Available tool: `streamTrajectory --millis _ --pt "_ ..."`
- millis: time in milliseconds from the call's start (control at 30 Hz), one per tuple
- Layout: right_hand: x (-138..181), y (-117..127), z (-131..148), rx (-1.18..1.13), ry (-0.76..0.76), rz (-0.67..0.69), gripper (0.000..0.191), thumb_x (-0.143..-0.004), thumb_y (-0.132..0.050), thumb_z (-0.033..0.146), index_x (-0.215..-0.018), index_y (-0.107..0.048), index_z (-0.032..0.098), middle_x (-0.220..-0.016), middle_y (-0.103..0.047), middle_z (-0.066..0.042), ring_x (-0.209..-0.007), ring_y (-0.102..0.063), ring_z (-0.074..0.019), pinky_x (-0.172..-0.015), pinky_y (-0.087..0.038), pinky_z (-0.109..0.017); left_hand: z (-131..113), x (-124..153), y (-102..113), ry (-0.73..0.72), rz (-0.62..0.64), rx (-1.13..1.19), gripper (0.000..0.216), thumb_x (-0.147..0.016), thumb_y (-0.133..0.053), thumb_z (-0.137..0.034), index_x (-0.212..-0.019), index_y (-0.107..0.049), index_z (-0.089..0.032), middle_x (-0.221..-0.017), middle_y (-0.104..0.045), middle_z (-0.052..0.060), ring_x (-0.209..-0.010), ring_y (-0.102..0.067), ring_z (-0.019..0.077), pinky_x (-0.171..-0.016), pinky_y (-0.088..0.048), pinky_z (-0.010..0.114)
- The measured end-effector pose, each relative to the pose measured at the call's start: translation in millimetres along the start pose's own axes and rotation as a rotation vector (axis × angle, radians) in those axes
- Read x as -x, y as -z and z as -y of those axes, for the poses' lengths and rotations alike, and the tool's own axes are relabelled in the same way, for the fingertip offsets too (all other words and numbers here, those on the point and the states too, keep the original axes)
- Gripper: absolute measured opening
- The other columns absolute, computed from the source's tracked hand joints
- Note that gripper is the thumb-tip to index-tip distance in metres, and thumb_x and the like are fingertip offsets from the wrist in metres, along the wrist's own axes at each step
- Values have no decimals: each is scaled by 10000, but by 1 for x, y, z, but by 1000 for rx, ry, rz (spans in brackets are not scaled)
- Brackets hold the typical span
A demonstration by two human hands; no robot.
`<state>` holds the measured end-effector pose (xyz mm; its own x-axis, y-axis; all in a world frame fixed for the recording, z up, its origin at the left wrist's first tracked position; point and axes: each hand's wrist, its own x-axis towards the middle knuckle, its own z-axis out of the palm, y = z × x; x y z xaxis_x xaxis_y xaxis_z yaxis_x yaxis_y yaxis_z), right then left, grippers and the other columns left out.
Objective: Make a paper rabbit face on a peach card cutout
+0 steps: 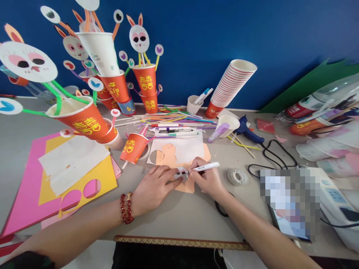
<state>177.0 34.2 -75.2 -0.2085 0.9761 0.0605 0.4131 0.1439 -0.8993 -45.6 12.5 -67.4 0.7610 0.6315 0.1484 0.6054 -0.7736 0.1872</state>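
A round white paper face (181, 173) with dark eyes and pink patches lies on orange paper (185, 186). My left hand (153, 188) holds it down, thumb and fingers along its left side, covering part of it. In my right hand (206, 180) is a white marker pen (206, 166), gripped near its tip, which meets the right edge of the face. Under and behind the hands are more orange cut-outs (169, 152) and a white sheet (190, 145). A red paper cup (134, 148) with pipe cleaners lies tipped to the left of them.
Decorated cups with rabbit faces (139, 38) stand at back left. A cup stack (232, 87), a blue glue gun (248, 129) and a tape roll (237, 176) are rightward. A phone (291, 220) and power strip (333, 194) sit at right; coloured sheets (28, 179) lie left.
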Motion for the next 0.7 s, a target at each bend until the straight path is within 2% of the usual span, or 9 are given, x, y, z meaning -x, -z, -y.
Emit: streamTrajectory --millis 700 --pt "-1 0 1 4 12 -4 136 -762 -513 132 -654 -477 207 -607 -454 47 -506 -387 -100 -471 -296 -226 0 -1 1 -7 -3 0 400 -968 -442 -216 -1363 -483 -263 -1376 -499 69 -1165 -448 263 -966 -380 428"
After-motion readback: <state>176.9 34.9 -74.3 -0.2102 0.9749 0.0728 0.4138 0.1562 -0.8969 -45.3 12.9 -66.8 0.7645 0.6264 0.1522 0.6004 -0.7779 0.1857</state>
